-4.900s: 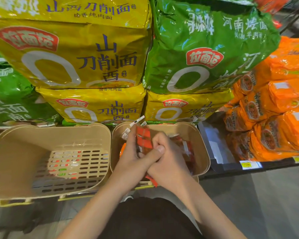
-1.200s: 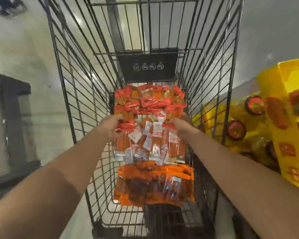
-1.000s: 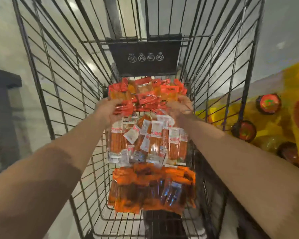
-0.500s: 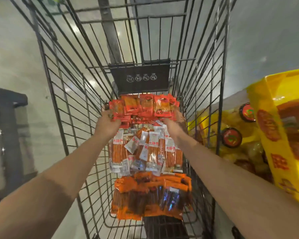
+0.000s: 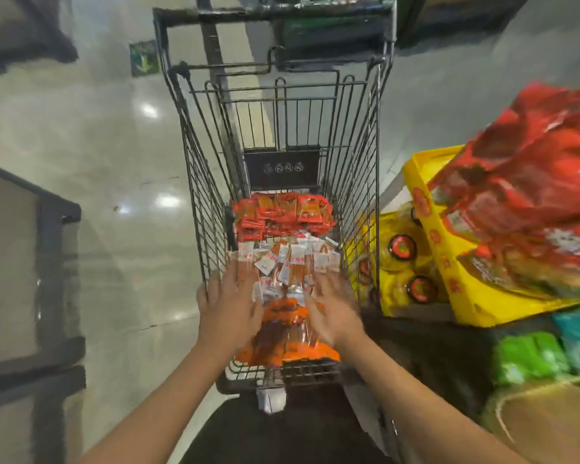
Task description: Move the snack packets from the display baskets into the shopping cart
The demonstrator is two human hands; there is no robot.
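Drop-off step, looks just finished: both hands are over the near end of the shopping cart, fingers spread and flat, holding nothing. Left hand sits at about 7 o'clock of the load, right hand at about 5 o'clock, both blurred so exact contact with the packets can't be told. The snack packets lie in three bands on the cart floor: red-orange packets at the far end under the black sign panel, clear stick packets with white labels in the middle, orange packets nearest the person. Next move, by my read: pull the hands out and turn back to the display baskets, which aren't in view here, for another batch. Yellow crate and red bags stand outside the cart at 3 o'clock. Versus half a second ago: both hands then gripped the red-orange bunch up at the far end, one on each side; now that bunch rests released in the cart and the hands have drawn back toward the body, opened. The view also shows more of the cart front.
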